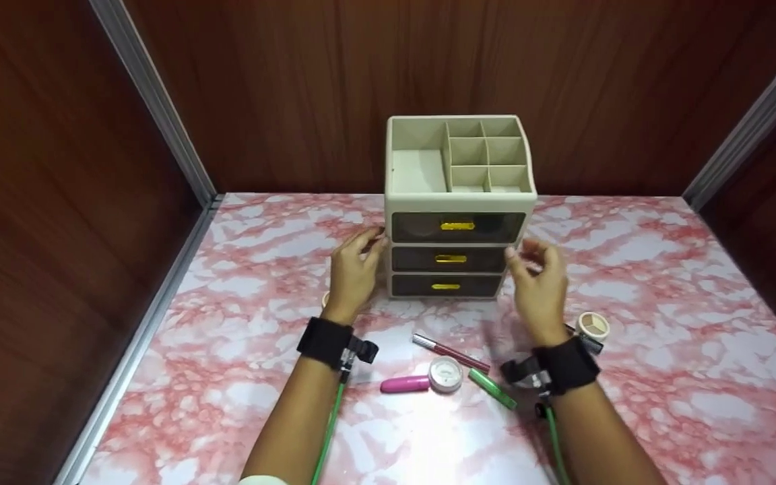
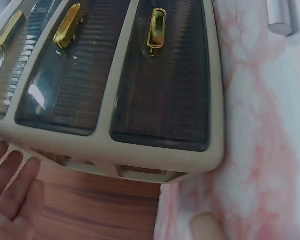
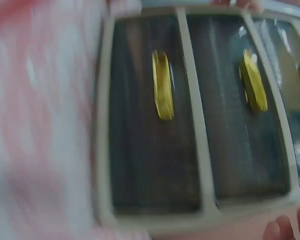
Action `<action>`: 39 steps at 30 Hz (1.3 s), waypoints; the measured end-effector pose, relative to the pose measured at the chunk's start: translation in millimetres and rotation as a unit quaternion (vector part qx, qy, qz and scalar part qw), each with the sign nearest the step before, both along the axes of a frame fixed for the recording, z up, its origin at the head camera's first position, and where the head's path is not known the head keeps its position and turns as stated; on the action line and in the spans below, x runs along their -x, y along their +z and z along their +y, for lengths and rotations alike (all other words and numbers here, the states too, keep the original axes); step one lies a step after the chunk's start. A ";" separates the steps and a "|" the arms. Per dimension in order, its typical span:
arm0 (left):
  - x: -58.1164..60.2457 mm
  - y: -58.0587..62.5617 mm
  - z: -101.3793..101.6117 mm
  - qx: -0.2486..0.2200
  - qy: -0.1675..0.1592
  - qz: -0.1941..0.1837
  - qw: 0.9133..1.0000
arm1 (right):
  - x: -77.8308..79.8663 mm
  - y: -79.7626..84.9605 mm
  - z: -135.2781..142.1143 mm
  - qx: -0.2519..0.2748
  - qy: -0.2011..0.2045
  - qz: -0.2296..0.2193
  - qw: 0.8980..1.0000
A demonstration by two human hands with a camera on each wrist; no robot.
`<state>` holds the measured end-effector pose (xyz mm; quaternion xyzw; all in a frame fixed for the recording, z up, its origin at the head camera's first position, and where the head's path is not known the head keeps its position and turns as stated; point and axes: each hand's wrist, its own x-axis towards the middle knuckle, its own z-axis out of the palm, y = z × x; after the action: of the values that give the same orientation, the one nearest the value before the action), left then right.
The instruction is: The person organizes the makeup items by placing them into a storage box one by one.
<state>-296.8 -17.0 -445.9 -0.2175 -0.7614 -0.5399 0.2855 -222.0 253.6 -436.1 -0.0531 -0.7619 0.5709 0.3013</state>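
Observation:
A cream desktop organizer [image 1: 461, 202] with three dark, see-through drawers stands on the table; all three drawers are closed. Each drawer has a gold handle [image 2: 156, 30]. My left hand [image 1: 356, 269] is at the organizer's left side, its fingers loosely bent, with fingertips at the side wall. On the opposite side is my right hand [image 1: 540, 283], thumb near the front right edge and fingers relaxed. Whether either hand presses on the walls, I cannot tell. In the right wrist view, fingertips [image 3: 280, 229] show beside the organizer's side.
In front lie a dark red lip gloss tube [image 1: 452, 353], a pink tube [image 1: 405, 384], a round clear-lidded jar [image 1: 445, 374] and a green tube [image 1: 492, 389]. A round three-shade compact [image 1: 593, 325] lies by my right wrist. Wood-look panels [image 1: 294, 94] enclose the marbled table [image 1: 226, 350].

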 end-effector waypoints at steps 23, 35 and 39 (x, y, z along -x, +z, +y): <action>-2.0 -28.3 5.7 -0.084 -0.014 -0.166 0.982 | 19.8 -15.9 -48.5 0.227 0.168 -0.138 0.949; -3.8 -30.1 2.4 -0.096 -0.032 -0.174 0.979 | 18.0 -19.4 -58.8 0.252 0.144 -0.137 0.947; -2.7 -28.7 3.7 -0.087 -0.040 -0.173 0.980 | 13.5 -18.9 -57.9 0.264 0.140 -0.137 0.945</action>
<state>-294.1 -13.3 -474.6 -0.1253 -0.7401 -0.6445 0.1456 -235.6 195.7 -455.0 -0.1008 -0.6179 0.7750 0.0861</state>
